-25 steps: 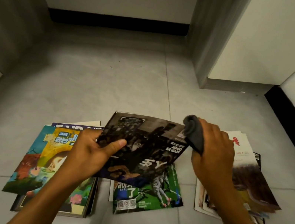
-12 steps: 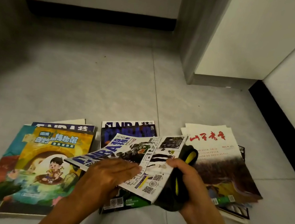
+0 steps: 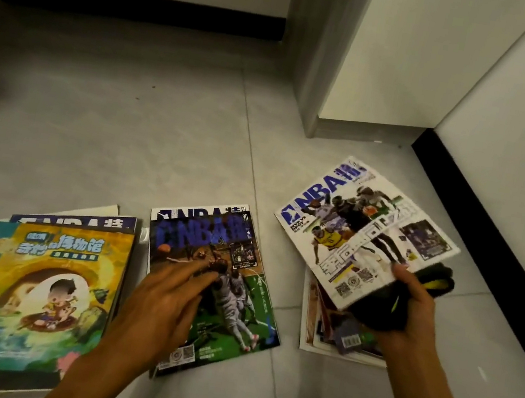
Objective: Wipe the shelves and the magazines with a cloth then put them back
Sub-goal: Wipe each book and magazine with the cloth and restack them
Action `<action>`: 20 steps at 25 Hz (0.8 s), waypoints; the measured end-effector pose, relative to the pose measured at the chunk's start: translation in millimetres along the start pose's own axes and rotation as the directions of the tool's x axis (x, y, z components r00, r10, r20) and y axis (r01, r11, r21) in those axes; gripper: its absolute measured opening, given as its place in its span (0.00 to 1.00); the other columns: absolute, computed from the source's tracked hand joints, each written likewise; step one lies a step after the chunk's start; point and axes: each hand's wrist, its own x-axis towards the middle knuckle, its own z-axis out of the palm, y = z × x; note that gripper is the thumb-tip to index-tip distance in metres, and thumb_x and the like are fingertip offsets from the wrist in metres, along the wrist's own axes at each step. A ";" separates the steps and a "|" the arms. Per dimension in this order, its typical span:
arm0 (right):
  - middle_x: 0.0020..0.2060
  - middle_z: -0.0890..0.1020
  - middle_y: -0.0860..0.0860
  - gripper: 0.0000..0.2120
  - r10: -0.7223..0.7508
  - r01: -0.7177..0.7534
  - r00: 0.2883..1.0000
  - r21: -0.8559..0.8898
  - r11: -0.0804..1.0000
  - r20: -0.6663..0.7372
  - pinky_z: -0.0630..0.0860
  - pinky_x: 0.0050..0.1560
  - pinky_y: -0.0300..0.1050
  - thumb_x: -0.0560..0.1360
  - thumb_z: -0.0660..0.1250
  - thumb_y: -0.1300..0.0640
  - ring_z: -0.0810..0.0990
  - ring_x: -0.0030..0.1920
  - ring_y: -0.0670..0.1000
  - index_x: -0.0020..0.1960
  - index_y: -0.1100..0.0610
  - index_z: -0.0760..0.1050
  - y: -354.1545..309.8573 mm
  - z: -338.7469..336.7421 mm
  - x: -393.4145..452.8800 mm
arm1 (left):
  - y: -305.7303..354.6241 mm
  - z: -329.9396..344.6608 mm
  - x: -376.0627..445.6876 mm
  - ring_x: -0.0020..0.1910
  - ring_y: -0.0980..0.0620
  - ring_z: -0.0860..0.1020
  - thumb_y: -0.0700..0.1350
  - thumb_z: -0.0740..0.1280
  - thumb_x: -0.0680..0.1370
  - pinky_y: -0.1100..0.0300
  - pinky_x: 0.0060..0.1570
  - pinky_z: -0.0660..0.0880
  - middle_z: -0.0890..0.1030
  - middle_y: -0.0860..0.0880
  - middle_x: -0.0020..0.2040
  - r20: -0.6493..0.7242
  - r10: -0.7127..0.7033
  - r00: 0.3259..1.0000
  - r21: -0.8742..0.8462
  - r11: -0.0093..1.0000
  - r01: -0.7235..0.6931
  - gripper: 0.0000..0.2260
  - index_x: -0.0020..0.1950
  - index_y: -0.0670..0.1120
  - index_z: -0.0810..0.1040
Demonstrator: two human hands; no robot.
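Beside the left hand (image 3: 163, 304), a cartoon-cover stack (image 3: 42, 283) lies on the floor. Its straight fingers rest on a dark NBA magazine (image 3: 233, 284). Right hand (image 3: 408, 313) grips a white NBA magazine (image 3: 359, 232) and black cloth (image 3: 389, 307) above another pile (image 3: 318, 336).

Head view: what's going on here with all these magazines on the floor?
A person is working through magazines spread over a tiled floor. The right hand grips a white NBA magazine together with a dark cloth, holding it over the right-hand pile. The left hand, fingers extended, reaches onto the dark NBA magazine in the middle. A children's book tops the left stack. No shelves are visible.
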 end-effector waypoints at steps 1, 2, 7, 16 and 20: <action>0.49 0.85 0.57 0.15 0.008 -0.013 0.993 -0.041 0.999 -0.114 0.78 0.45 0.60 0.72 0.69 0.61 0.84 0.48 0.60 0.58 0.54 0.76 4.4 -16.1 12.7 | 0.0 4.3 -3.2 0.58 0.43 0.79 0.36 0.74 0.68 0.44 0.55 0.77 0.80 0.45 0.61 0.036 -0.015 0.999 0.003 1.000 0.015 0.24 0.63 0.47 0.78; 0.53 0.83 0.58 0.18 0.019 -0.042 0.972 -0.093 0.995 -0.233 0.78 0.44 0.59 0.71 0.70 0.61 0.83 0.51 0.61 0.60 0.55 0.75 10.8 -32.0 23.6 | -1.2 8.6 -6.7 0.58 0.44 0.79 0.35 0.75 0.67 0.45 0.56 0.77 0.80 0.46 0.61 0.070 -0.027 0.997 0.004 1.000 0.027 0.24 0.62 0.47 0.79; 0.62 0.77 0.59 0.26 -0.102 -0.098 0.852 -0.348 0.933 -0.513 0.74 0.60 0.56 0.71 0.71 0.66 0.77 0.60 0.61 0.67 0.60 0.69 33.9 -61.9 44.7 | -9.9 20.8 -18.5 0.54 0.48 0.81 0.38 0.74 0.69 0.55 0.51 0.77 0.82 0.50 0.58 0.134 -0.082 0.988 -0.004 0.997 0.083 0.19 0.59 0.49 0.81; 0.59 0.73 0.54 0.27 -0.202 0.177 0.979 -0.668 0.723 0.041 0.76 0.50 0.50 0.74 0.69 0.63 0.76 0.52 0.55 0.65 0.47 0.60 76.2 -1.7 -43.6 | -15.0 51.6 -46.1 0.64 0.50 0.70 0.50 0.64 0.78 0.56 0.60 0.72 0.70 0.51 0.69 0.261 -0.558 0.788 -0.017 0.813 0.582 0.27 0.75 0.51 0.60; 0.53 0.73 0.48 0.22 -0.277 0.656 0.730 -0.754 0.028 0.625 0.76 0.42 0.41 0.70 0.74 0.55 0.76 0.49 0.48 0.58 0.49 0.66 119.1 51.8 -27.4 | -15.7 58.6 -49.7 0.68 0.48 0.63 0.53 0.70 0.74 0.56 0.65 0.66 0.64 0.48 0.71 0.207 -0.654 0.728 -0.051 0.736 0.675 0.33 0.75 0.49 0.60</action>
